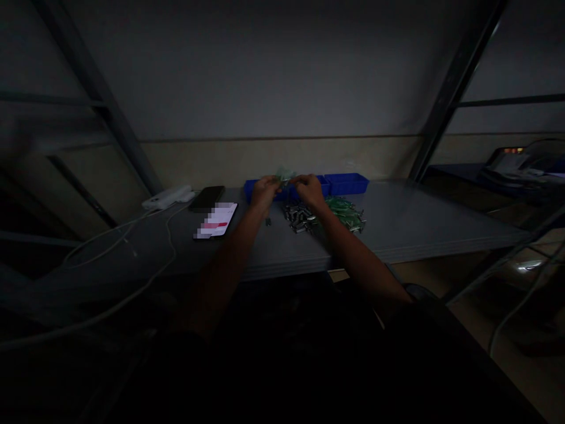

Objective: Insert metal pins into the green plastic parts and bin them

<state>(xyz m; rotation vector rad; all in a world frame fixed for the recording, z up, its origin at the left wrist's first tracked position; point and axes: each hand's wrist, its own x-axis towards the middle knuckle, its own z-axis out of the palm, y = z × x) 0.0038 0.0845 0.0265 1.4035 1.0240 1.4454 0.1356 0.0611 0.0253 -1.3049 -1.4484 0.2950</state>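
Note:
My left hand (265, 192) is closed on a small, see-through greenish plastic bag (285, 173), raised above the table in front of the bins. My right hand (309, 189) pinches at the bag's right side; whether a small part is also between its fingers is too dark to see. Below the hands lies a heap of small shiny metal parts (299, 218). To its right is a pile of green plastic bags (344, 212) with metal pieces in and around them. A small dark piece (268, 222) lies alone under my left wrist.
Blue bins stand along the back: a left bin (251, 189) and a middle bin (325, 186), both partly behind my hands, and a right bin (348, 184). Leftward on the grey table (424, 221) are a lit phone (218, 221), a dark flat object (207, 198) and a white power strip (168, 197) with cables.

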